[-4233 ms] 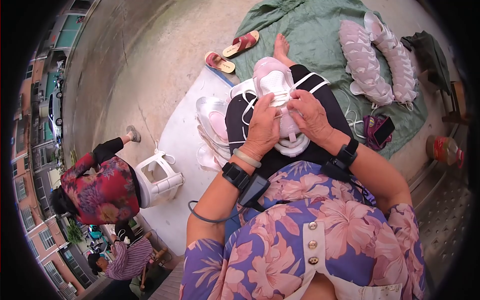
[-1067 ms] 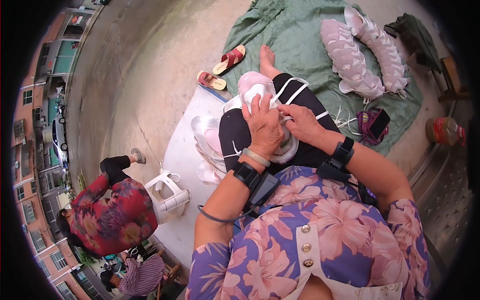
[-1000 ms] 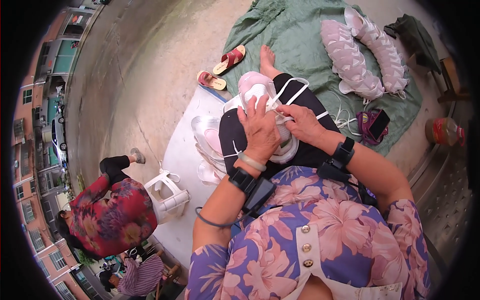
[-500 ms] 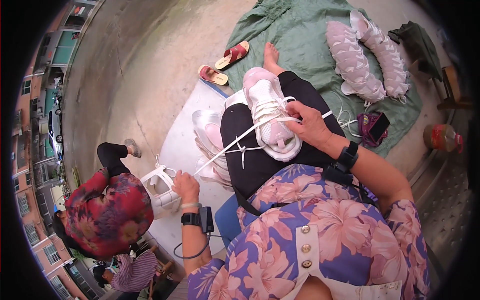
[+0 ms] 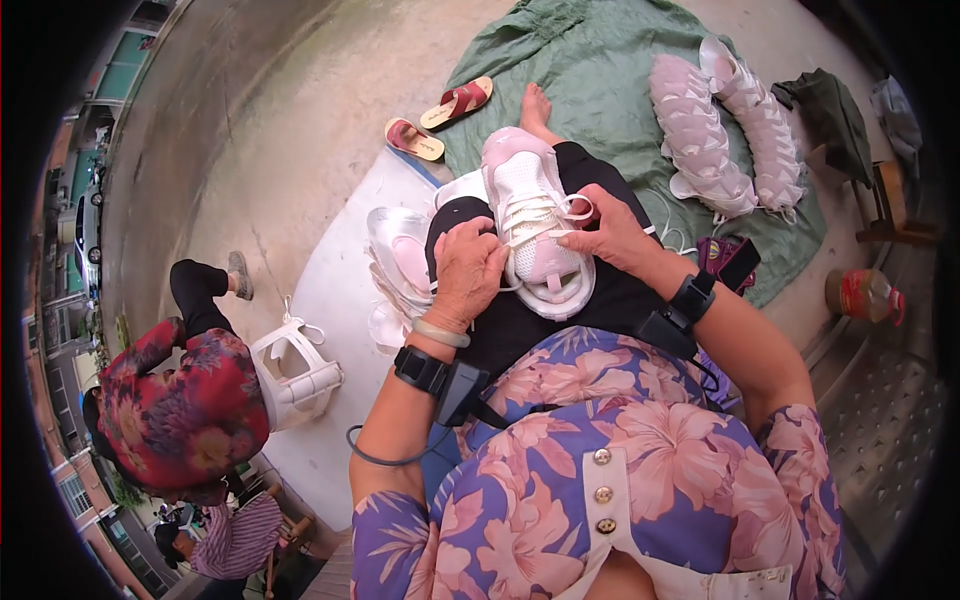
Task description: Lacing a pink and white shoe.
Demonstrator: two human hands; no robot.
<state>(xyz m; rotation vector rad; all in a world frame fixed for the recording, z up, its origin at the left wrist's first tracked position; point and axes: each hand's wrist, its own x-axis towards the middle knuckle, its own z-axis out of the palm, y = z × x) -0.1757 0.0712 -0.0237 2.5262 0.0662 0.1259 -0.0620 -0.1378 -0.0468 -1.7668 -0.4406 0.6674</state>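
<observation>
A pink and white sneaker (image 5: 528,205) rests on my lap over black trousers, toe pointing away. My left hand (image 5: 466,272) grips its left side near the laces. My right hand (image 5: 607,232) pinches a white lace (image 5: 573,209) at the shoe's right side. Both wrists carry black bands. My bare foot (image 5: 534,103) sticks out past the shoe onto a green cloth (image 5: 590,70).
Two rows of stacked pink and white shoes (image 5: 725,125) lie on the green cloth. More pale shoe parts (image 5: 398,265) sit on a white sheet at my left. Red sandals (image 5: 440,115) lie on concrete. A person in a red floral top (image 5: 180,400) crouches by a white stool (image 5: 295,365).
My left hand, which had reached down to my left side half a second ago, has come back up onto the sneaker. My right hand stays on the lace.
</observation>
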